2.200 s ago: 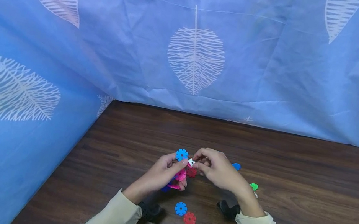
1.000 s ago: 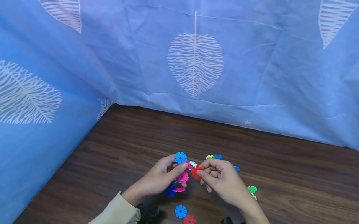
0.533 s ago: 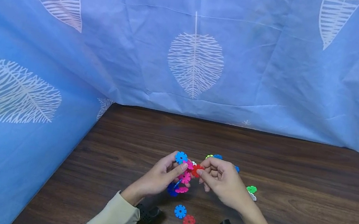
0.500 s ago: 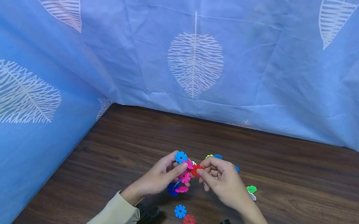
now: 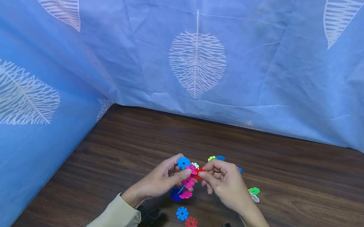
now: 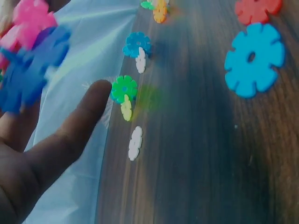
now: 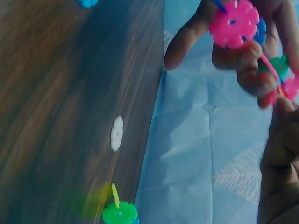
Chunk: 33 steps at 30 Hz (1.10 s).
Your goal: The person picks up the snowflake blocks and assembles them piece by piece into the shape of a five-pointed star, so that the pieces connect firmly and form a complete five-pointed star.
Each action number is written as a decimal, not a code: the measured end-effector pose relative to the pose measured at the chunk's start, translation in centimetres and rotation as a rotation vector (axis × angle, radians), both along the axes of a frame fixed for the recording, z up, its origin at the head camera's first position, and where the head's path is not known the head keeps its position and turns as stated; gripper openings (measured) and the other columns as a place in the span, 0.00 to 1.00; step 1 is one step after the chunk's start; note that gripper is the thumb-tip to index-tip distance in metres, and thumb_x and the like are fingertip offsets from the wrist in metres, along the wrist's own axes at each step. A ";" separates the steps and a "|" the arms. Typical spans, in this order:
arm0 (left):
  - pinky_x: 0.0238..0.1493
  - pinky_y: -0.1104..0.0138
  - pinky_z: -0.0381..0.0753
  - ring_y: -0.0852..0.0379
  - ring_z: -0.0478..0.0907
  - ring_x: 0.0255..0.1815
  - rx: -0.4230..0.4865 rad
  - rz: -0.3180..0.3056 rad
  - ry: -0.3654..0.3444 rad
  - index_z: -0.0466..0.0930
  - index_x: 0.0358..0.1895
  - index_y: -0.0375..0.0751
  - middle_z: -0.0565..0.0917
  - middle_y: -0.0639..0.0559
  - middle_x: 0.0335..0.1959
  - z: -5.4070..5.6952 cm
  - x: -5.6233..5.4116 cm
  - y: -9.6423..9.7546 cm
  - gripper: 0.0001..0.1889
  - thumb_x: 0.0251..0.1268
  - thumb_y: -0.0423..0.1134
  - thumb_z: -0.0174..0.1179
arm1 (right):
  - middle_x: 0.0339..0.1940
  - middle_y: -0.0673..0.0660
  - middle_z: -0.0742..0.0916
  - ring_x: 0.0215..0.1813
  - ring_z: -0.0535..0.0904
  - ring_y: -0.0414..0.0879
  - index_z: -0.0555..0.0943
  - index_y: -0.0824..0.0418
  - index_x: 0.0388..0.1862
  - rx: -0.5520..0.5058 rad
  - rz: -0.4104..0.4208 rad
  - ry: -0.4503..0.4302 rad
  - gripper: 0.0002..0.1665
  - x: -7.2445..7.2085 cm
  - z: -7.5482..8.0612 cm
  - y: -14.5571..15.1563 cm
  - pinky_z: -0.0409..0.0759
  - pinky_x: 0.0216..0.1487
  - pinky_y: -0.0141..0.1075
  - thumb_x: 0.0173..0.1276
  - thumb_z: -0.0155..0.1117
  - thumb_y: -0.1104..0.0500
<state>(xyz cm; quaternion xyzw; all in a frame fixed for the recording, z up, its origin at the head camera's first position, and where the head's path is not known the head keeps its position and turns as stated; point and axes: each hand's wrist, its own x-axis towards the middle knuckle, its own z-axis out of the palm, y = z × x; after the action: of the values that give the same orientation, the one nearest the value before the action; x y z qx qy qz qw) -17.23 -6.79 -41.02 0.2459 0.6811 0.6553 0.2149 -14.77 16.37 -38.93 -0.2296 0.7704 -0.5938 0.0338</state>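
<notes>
My left hand (image 5: 159,180) holds a chain of interlocked flower-shaped plastic discs above the table. A light blue disc (image 5: 183,163) tops the chain, with pink discs (image 5: 188,182) and a dark blue disc (image 5: 175,194) hanging lower. Between thumb and index finger, my right hand (image 5: 228,183) pinches a red disc (image 5: 200,173) against the chain's upper pink disc. Whether their slots are joined cannot be told. A white disc (image 5: 195,165) shows just behind. In the right wrist view, a pink disc (image 7: 235,23) and a green disc (image 7: 276,67) of the chain appear among the fingers.
On the wooden table (image 5: 299,178), a loose blue disc (image 5: 182,213) and red disc (image 5: 191,224) lie in front of the hands. Green (image 5: 254,190) and white (image 5: 254,198) discs lie right; yellow-green (image 5: 211,158) and blue (image 5: 220,158) ones lie behind. Blue cloth (image 5: 197,61) hangs at the back and left.
Earlier my right fingers were at the white disc; then they pinched the red disc. The red disc has since shifted slightly left against the pink one. My left hand stays nearly in place.
</notes>
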 end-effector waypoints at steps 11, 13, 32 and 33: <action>0.39 0.64 0.86 0.48 0.87 0.35 -0.072 0.067 0.025 0.79 0.56 0.39 0.88 0.45 0.42 -0.1 0.3 0.0 0.13 0.73 0.36 0.64 | 0.26 0.56 0.85 0.19 0.77 0.53 0.80 0.69 0.40 0.044 0.077 -0.098 0.04 -0.2 -0.4 -0.3 0.76 0.17 0.32 0.75 0.64 0.67; 0.39 0.64 0.87 0.49 0.88 0.33 -0.031 0.071 0.011 0.79 0.54 0.36 0.89 0.41 0.39 -0.2 0.3 0.1 0.12 0.72 0.33 0.65 | 0.27 0.57 0.86 0.18 0.77 0.51 0.80 0.70 0.43 0.037 0.077 -0.091 0.04 -0.4 -0.1 0.1 0.76 0.17 0.32 0.76 0.62 0.67; 0.31 0.69 0.81 0.59 0.77 0.24 -0.078 0.073 0.050 0.85 0.48 0.30 0.89 0.46 0.32 -0.6 0.4 0.4 0.09 0.68 0.30 0.67 | 0.25 0.51 0.77 0.25 0.66 0.43 0.78 0.62 0.33 0.801 -0.166 -0.018 0.14 -0.3 -1.1 10.9 0.63 0.24 0.33 0.59 0.58 0.79; 0.29 0.70 0.80 0.59 0.75 0.23 -0.071 0.069 0.050 0.85 0.47 0.29 0.89 0.46 0.31 -0.6 0.5 0.4 0.09 0.68 0.30 0.67 | 0.24 0.50 0.76 0.25 0.66 0.43 0.77 0.61 0.30 0.807 -0.172 -0.007 0.15 -0.3 -1.3 10.9 0.63 0.24 0.33 0.58 0.57 0.80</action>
<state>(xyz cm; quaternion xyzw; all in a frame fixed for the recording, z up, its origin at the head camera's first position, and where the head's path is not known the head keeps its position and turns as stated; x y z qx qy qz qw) -16.75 -6.35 -41.60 0.2309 0.7173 0.6312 0.1836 -15.07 27.29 -40.25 -0.1306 0.9577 -0.2456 0.0737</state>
